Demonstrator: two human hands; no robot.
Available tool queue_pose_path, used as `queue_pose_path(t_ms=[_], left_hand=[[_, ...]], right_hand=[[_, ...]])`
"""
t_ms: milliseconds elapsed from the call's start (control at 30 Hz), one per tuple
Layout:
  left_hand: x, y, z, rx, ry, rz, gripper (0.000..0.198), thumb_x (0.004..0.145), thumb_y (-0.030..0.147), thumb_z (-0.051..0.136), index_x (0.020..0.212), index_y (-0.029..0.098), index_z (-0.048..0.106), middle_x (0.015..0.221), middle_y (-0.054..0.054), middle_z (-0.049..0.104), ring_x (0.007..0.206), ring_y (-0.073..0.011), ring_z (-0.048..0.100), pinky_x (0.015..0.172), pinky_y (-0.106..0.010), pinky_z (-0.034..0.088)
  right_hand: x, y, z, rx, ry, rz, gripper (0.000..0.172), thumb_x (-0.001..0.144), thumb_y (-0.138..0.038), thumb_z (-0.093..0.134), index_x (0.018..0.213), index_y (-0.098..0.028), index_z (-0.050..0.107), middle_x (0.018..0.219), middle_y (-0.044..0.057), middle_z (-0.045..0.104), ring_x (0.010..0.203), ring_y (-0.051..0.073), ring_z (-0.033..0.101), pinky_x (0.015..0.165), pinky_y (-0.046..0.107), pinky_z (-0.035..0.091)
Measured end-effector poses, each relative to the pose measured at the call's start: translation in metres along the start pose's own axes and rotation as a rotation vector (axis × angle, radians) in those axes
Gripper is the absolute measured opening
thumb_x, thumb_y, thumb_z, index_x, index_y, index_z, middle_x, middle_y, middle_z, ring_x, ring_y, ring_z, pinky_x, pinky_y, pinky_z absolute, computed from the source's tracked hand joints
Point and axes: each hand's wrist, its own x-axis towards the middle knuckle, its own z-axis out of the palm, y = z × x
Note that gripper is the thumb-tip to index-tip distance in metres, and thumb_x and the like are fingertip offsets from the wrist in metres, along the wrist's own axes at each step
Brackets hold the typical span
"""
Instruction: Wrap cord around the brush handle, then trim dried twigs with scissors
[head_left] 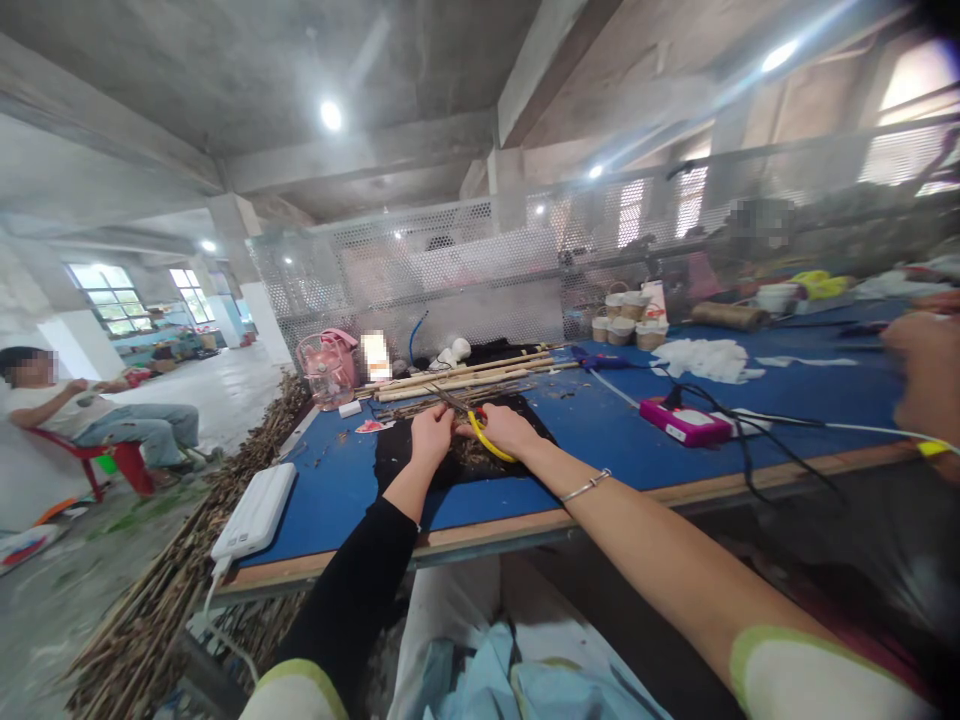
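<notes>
Yellow-handled scissors [491,440] are in my right hand [506,430], whose fingers are closed round the handle. Their dark blades point up and left, toward my left hand [433,432]. My left hand is closed in a pinch just left of the scissors; what it holds is too small to name. Both hands are over a black cloth [394,455] on the blue table [330,510]. Brown dry scraps [476,457] lie on the cloth below my hands. Behind them lie long pale sticks [457,380].
A white power bank [255,510] sits at the front left edge. Further right are a purple power strip [686,422], cables, white cloth [705,360] and cups [619,328]. A blurred arm [926,370] shows at far right. A seated person [90,410] and bundled stalks [187,560] are left.
</notes>
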Motion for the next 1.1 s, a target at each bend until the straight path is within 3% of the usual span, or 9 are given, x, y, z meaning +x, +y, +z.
queue_pose_path(t_ms=[167,500,733,900,1100], left_hand=[[0.001,-0.002,0.000,-0.040,0.007,-0.055,0.027,0.078,0.027,0.045,0.060,0.015,0.061,0.052,0.000,0.055,0.050,-0.0114,0.047,0.053,-0.023,0.034],[0.002,0.007,0.007,-0.565,-0.048,-0.270,0.018,0.079,0.016,0.042,0.067,0.014,0.056,0.059,0.000,0.057,0.050,-0.0084,0.051,0.051,-0.020,0.045],[-0.001,0.013,0.008,-0.626,-0.092,-0.310,0.019,0.079,0.014,0.044,0.062,0.014,0.054,0.055,0.000,0.057,0.045,-0.0078,0.050,0.050,-0.021,0.045],[-0.003,0.015,0.007,-0.598,-0.117,-0.309,0.021,0.078,0.015,0.045,0.060,0.014,0.055,0.050,-0.001,0.056,0.043,-0.0090,0.050,0.047,-0.021,0.042],[-0.006,0.022,0.000,-0.559,-0.060,-0.214,0.017,0.075,0.014,0.046,0.068,0.014,0.062,0.066,-0.004,0.066,0.058,-0.0121,0.059,0.057,-0.022,0.046]], right_hand=[[0.001,0.000,0.001,-0.005,0.000,-0.004,0.071,0.063,-0.078,0.045,0.095,-0.017,0.058,0.093,0.016,0.066,0.087,0.029,0.063,0.068,0.030,0.044],[0.000,-0.002,0.000,-0.068,0.043,-0.029,0.070,0.065,-0.078,0.041,0.096,-0.017,0.055,0.091,0.015,0.066,0.086,0.029,0.063,0.070,0.032,0.044],[-0.004,-0.003,-0.001,-0.051,0.090,-0.099,0.071,0.061,-0.074,0.052,0.104,-0.018,0.049,0.102,0.013,0.063,0.093,0.027,0.060,0.073,0.031,0.043],[-0.006,-0.004,-0.001,-0.084,0.160,-0.144,0.068,0.062,-0.071,0.054,0.099,-0.015,0.050,0.103,0.015,0.061,0.096,0.028,0.058,0.076,0.031,0.042],[-0.005,-0.005,-0.001,-0.031,0.130,-0.101,0.064,0.065,-0.072,0.051,0.099,-0.018,0.048,0.093,0.011,0.064,0.089,0.026,0.061,0.070,0.029,0.041]])
